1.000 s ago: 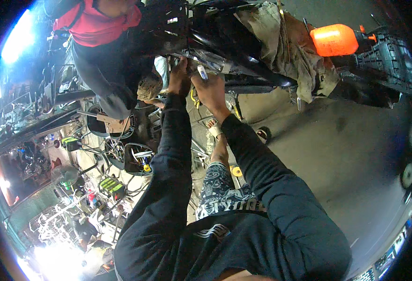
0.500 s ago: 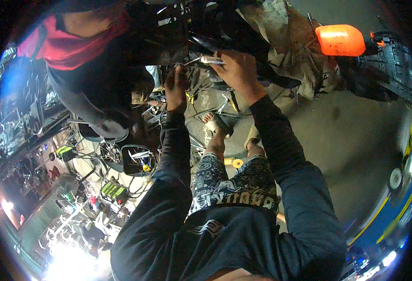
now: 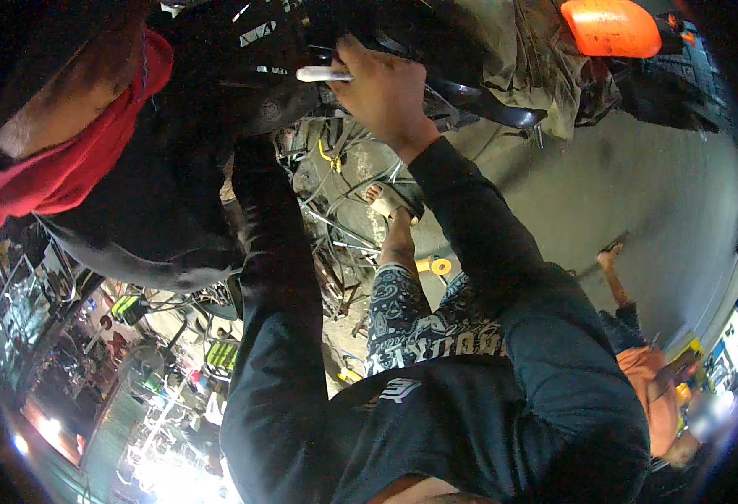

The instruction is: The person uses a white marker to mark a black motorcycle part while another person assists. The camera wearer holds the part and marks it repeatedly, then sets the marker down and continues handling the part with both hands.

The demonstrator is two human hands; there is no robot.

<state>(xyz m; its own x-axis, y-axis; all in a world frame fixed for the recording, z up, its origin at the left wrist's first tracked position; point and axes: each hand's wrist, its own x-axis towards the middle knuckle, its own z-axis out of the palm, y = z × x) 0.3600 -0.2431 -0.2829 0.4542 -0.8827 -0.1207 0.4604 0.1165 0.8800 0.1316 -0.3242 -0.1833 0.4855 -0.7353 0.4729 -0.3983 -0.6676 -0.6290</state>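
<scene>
My right hand (image 3: pixel 382 94) is closed round a short, pale rod-shaped tool (image 3: pixel 325 74). One end of it sticks out to the left past my fingers; its exact kind does not show. Both are at a dark vehicle body (image 3: pixel 277 109) with black panels and openings. My left forearm (image 3: pixel 264 202) reaches up to that same body. The left hand itself is lost behind or in the dark parts, so its fingers are hidden. A glossy black curved part (image 3: pixel 491 107) lies just right of my right wrist.
Close on my left is another person in a red garment (image 3: pixel 92 168). A bright orange part (image 3: pixel 611 28) and a brownish cloth cover (image 3: pixel 545 67) are at the upper right. Cables and a yellow-handled tool (image 3: pixel 329 156) lie below. A person in orange (image 3: pixel 644 378) is at the right.
My right hand and the pale tool have moved up and left. The left hand has passed out of sight among the dark parts. Someone in orange has appeared at the right.
</scene>
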